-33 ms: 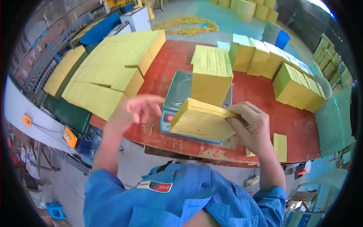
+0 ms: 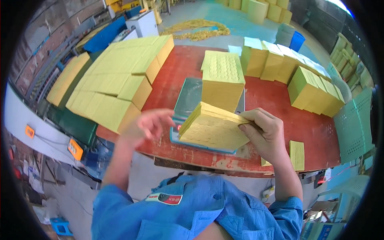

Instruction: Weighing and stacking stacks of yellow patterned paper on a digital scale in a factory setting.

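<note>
My right hand (image 2: pixel 266 130) pinches the right end of a thin sheaf of yellow paper sheets (image 2: pixel 214 130), thumb in front and fingers behind. The sheaf is tilted up, its sheets fanning a little at the left end, and dimples mark its face. My left hand (image 2: pixel 150 126) hovers left of the sheaf, slightly blurred, fingers apart with nothing in them. Behind the sheaf, a tall stack of yellow paper (image 2: pixel 222 86) with a dimpled top stands on a teal-rimmed digital scale (image 2: pixel 188 96). The sheaf hides part of the scale.
The red table (image 2: pixel 268 94) carries a large block of yellow paper stacks (image 2: pixel 116 68) at left and more stacks (image 2: pixel 314 90) at right. A small yellow piece (image 2: pixel 297 155) lies near the front right edge. A green chair (image 2: pixel 356 124) stands beyond the right side.
My left hand and forearm have shifted slightly right and nearer to me. The right hand keeps hold of the sheaf, whose dimpled face shows a little more.
</note>
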A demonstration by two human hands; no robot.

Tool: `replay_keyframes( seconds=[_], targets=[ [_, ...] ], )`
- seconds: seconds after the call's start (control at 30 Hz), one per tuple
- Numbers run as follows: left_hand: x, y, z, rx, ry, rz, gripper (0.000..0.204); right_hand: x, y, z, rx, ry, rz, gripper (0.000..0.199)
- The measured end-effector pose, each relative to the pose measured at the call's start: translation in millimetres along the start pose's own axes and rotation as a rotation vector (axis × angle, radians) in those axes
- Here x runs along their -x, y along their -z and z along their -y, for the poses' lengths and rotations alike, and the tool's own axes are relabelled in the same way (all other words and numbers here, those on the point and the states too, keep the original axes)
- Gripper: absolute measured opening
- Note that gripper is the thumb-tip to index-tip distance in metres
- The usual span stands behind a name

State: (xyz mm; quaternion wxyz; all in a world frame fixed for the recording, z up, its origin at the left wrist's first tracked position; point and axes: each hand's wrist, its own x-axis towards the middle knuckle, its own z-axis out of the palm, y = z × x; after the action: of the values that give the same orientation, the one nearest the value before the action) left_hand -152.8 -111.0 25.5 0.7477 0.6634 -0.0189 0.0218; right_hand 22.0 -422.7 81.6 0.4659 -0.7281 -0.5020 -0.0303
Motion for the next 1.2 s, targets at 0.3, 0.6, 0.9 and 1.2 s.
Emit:
replay_keyframes(
  seconds=[0.3,0.6,0.9,1.2],
  targets=[
    [-22.8,-95.1,11.5,-0.069,-0.074,-0.297,0.02,-20.7,-15.6,-10.6,-0.492,-0.345,-0.096,0.013],
    [-177.0,-3.9,-110.2,-0.24,-0.113,-0.249,0.025,-147.8,30.9,-57.7,-0.384,-0.463,-0.019,0.027],
    [-238.3,22.0,-53.7,-0.19,0.198,-0.28,0.021,-152.4,13.3,-111.9,-0.456,-0.691,0.037,0.021],
    [-237.7,17.4,-43.7,-0.197,0.18,-0.296,0.021,-145.0,7.5,-116.9,-0.464,-0.691,0.023,0.023]
  ],
)
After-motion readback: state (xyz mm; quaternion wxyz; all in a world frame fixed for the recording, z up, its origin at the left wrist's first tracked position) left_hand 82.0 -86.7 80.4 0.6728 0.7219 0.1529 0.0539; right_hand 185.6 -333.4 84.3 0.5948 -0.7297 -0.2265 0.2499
